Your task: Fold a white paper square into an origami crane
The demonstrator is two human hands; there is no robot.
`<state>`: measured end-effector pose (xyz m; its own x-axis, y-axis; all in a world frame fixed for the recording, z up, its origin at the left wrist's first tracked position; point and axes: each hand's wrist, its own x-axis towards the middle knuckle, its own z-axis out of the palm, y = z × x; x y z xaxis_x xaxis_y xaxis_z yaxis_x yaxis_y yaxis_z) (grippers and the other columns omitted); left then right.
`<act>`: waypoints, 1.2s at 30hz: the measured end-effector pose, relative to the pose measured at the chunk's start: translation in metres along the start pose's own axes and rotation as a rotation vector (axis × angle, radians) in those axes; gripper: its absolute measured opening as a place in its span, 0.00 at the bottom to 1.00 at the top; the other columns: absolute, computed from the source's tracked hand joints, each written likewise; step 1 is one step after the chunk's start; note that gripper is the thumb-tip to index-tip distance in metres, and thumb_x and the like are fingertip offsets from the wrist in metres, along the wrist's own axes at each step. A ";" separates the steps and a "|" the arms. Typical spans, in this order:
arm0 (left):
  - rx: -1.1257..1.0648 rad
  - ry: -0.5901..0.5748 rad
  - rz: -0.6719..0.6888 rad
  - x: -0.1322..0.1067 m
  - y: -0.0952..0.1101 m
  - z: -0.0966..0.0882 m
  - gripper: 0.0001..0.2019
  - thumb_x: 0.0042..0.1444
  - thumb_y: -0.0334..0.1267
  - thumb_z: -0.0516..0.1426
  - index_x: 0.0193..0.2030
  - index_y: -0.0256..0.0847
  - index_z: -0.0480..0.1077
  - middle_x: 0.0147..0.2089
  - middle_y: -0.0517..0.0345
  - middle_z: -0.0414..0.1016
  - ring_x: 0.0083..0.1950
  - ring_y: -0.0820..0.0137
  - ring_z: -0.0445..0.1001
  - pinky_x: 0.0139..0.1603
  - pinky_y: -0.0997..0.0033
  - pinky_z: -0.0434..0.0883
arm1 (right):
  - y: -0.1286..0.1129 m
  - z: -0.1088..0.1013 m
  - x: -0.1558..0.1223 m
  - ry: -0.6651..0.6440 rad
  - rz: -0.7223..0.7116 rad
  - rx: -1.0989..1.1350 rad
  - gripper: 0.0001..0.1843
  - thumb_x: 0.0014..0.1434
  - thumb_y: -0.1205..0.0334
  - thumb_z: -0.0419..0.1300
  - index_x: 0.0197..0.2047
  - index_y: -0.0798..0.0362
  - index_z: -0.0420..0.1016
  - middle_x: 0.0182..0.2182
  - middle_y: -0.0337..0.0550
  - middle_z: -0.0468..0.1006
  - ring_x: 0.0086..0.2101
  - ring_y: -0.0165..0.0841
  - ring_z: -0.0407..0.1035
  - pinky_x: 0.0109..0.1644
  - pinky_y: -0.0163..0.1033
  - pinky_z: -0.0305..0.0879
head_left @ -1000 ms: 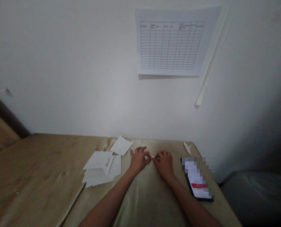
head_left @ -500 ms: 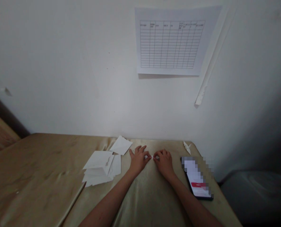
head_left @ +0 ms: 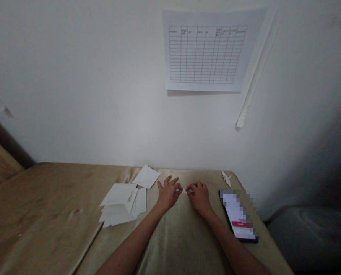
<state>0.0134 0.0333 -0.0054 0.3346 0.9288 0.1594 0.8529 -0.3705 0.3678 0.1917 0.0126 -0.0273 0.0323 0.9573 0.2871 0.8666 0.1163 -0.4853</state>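
Observation:
Between my two hands is a small folded piece of white paper [head_left: 184,191], mostly covered by fingertips. My left hand [head_left: 168,193] pinches its left end between thumb and forefinger, the other fingers spread upward. The right end is pinched by my right hand [head_left: 198,194], its fingers curled together. Left of my left hand lie a stack of white paper sheets [head_left: 119,204] and a smaller pile of white squares [head_left: 146,177]. A folded white paper crane [head_left: 226,178] rests near the far right corner of the table.
A phone [head_left: 237,217] with a lit, partly blurred screen lies to the right of my right forearm. Gold-brown cloth covers the table [head_left: 58,214], which meets a white wall. A printed chart [head_left: 206,53] hangs there. A dark rounded object [head_left: 310,236] stands beyond the right edge.
The fingertips of my two hands have shifted slightly, and a little more of the white paper shows between them. Both hands stay in nearly the same place.

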 end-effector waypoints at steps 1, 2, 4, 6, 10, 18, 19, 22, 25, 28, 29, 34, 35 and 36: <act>0.003 -0.008 0.001 0.000 0.000 0.000 0.07 0.63 0.39 0.58 0.45 0.54 0.76 0.72 0.65 0.63 0.76 0.51 0.48 0.66 0.19 0.41 | 0.000 -0.001 0.000 -0.013 0.003 0.006 0.09 0.60 0.65 0.62 0.41 0.42 0.82 0.45 0.45 0.76 0.50 0.42 0.65 0.58 0.43 0.55; 0.003 -0.016 0.001 0.001 0.000 -0.001 0.07 0.63 0.39 0.58 0.45 0.55 0.76 0.72 0.65 0.62 0.76 0.51 0.48 0.66 0.18 0.41 | 0.000 -0.001 0.000 -0.025 0.005 0.011 0.09 0.60 0.65 0.62 0.41 0.43 0.82 0.45 0.45 0.76 0.50 0.42 0.64 0.58 0.43 0.55; -0.002 -0.033 -0.008 0.001 0.000 -0.003 0.08 0.63 0.39 0.58 0.46 0.56 0.76 0.73 0.65 0.61 0.76 0.51 0.47 0.66 0.18 0.41 | 0.000 -0.002 0.001 -0.037 0.012 0.019 0.10 0.60 0.65 0.62 0.41 0.42 0.82 0.46 0.45 0.76 0.51 0.42 0.64 0.59 0.44 0.55; -0.011 -0.058 -0.025 0.001 -0.001 -0.005 0.09 0.63 0.38 0.58 0.47 0.57 0.76 0.73 0.64 0.60 0.77 0.51 0.46 0.66 0.19 0.42 | 0.001 -0.001 0.001 -0.039 0.015 0.024 0.10 0.60 0.65 0.62 0.41 0.42 0.82 0.46 0.45 0.76 0.51 0.43 0.64 0.59 0.44 0.55; 0.000 -0.098 -0.045 0.000 -0.006 -0.010 0.13 0.63 0.36 0.57 0.49 0.60 0.77 0.74 0.62 0.59 0.77 0.49 0.45 0.66 0.19 0.41 | 0.004 -0.001 0.000 -0.037 0.000 0.033 0.12 0.60 0.67 0.61 0.41 0.41 0.83 0.46 0.45 0.76 0.51 0.42 0.64 0.59 0.44 0.55; -0.012 -0.039 -0.035 -0.005 -0.012 -0.005 0.12 0.60 0.44 0.61 0.49 0.63 0.78 0.72 0.58 0.62 0.75 0.49 0.49 0.68 0.23 0.38 | 0.006 -0.002 -0.003 0.025 -0.049 0.043 0.12 0.64 0.63 0.57 0.40 0.42 0.83 0.44 0.45 0.76 0.50 0.41 0.66 0.58 0.45 0.57; -0.020 -0.026 -0.043 -0.005 -0.011 -0.004 0.11 0.59 0.46 0.62 0.49 0.63 0.79 0.71 0.58 0.62 0.75 0.49 0.50 0.68 0.24 0.37 | 0.005 -0.002 -0.003 0.039 -0.046 0.036 0.10 0.64 0.60 0.58 0.40 0.43 0.83 0.44 0.46 0.76 0.49 0.42 0.66 0.58 0.45 0.57; -0.043 0.010 -0.078 -0.003 -0.006 -0.002 0.09 0.58 0.51 0.63 0.45 0.62 0.80 0.70 0.59 0.65 0.74 0.48 0.52 0.68 0.23 0.37 | 0.003 0.001 -0.004 0.065 -0.033 0.013 0.08 0.62 0.55 0.62 0.39 0.45 0.82 0.44 0.47 0.77 0.50 0.43 0.66 0.58 0.46 0.57; -0.049 0.042 -0.100 -0.001 0.000 0.001 0.07 0.58 0.50 0.63 0.42 0.60 0.80 0.69 0.60 0.67 0.73 0.49 0.54 0.68 0.23 0.39 | 0.000 0.001 -0.004 0.069 -0.030 -0.005 0.07 0.61 0.54 0.63 0.39 0.45 0.81 0.44 0.47 0.76 0.50 0.44 0.65 0.58 0.47 0.57; -0.049 0.066 -0.111 0.000 0.004 0.002 0.06 0.57 0.50 0.64 0.41 0.57 0.80 0.68 0.60 0.68 0.72 0.50 0.55 0.68 0.23 0.39 | -0.002 0.000 -0.005 0.074 -0.022 -0.026 0.08 0.60 0.53 0.64 0.39 0.46 0.80 0.43 0.46 0.76 0.49 0.43 0.65 0.57 0.46 0.57; -0.048 0.070 -0.112 0.000 0.005 0.003 0.06 0.57 0.49 0.64 0.40 0.57 0.80 0.67 0.59 0.68 0.72 0.50 0.55 0.68 0.23 0.39 | -0.003 0.000 -0.005 0.077 -0.020 -0.031 0.08 0.60 0.53 0.64 0.39 0.46 0.80 0.43 0.46 0.75 0.49 0.43 0.65 0.56 0.46 0.57; -0.052 0.042 -0.118 0.002 0.007 0.001 0.06 0.57 0.47 0.64 0.41 0.56 0.79 0.68 0.60 0.67 0.72 0.50 0.54 0.66 0.21 0.40 | -0.003 -0.001 -0.003 0.062 0.002 -0.032 0.08 0.59 0.54 0.65 0.38 0.47 0.79 0.42 0.46 0.75 0.49 0.43 0.65 0.56 0.44 0.57; -0.056 0.032 -0.118 0.003 0.006 0.000 0.06 0.57 0.47 0.64 0.41 0.56 0.79 0.68 0.61 0.67 0.73 0.50 0.54 0.66 0.21 0.40 | -0.003 -0.002 -0.002 0.052 0.011 -0.031 0.07 0.59 0.54 0.65 0.38 0.47 0.80 0.43 0.46 0.75 0.49 0.43 0.65 0.56 0.44 0.57; -0.059 0.022 -0.117 0.003 0.005 0.000 0.05 0.57 0.46 0.64 0.41 0.57 0.79 0.68 0.62 0.67 0.73 0.50 0.53 0.67 0.21 0.40 | -0.002 -0.002 -0.001 0.042 0.018 -0.030 0.06 0.58 0.56 0.65 0.38 0.47 0.80 0.43 0.46 0.76 0.49 0.43 0.65 0.56 0.44 0.57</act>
<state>0.0183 0.0342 -0.0032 0.2250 0.9654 0.1318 0.8605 -0.2604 0.4380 0.1906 0.0105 -0.0253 0.0684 0.9473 0.3130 0.8801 0.0905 -0.4661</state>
